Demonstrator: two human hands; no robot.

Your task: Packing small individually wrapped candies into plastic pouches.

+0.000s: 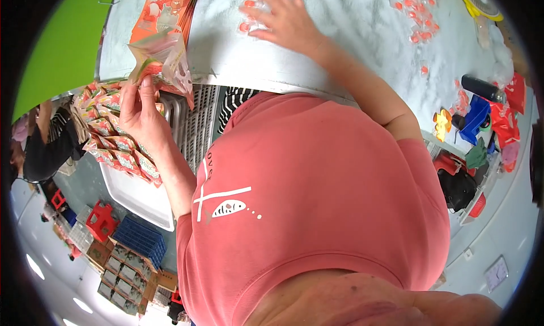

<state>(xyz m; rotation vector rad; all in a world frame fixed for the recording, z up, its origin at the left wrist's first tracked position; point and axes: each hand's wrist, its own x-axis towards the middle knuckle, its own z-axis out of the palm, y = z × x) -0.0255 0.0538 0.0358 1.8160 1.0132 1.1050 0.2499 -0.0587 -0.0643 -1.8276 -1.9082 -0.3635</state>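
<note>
My left hand (145,112) pinches the edge of a clear-and-red plastic pouch (170,62) at the table's near left edge. The pouch stands tilted with its mouth spread; how much lies inside cannot be made out. Just beyond it is a stack of flat red-orange printed pouches (160,14). My right hand (290,23) reaches over the white tabletop (238,60) with its fingers spread. At its fingertips lie a few small red sweets (244,27) in clear wrappers, touching or nearly touching the fingers.
More wrapped red sweets (420,14) lie scattered at the table's far right, near a yellow ring-shaped object (479,6) and a black bottle (483,88). Left of me, filled pouches (116,142) cover part of a white tray (139,198). A blue crate (139,241) and red stool (102,221) stand behind.
</note>
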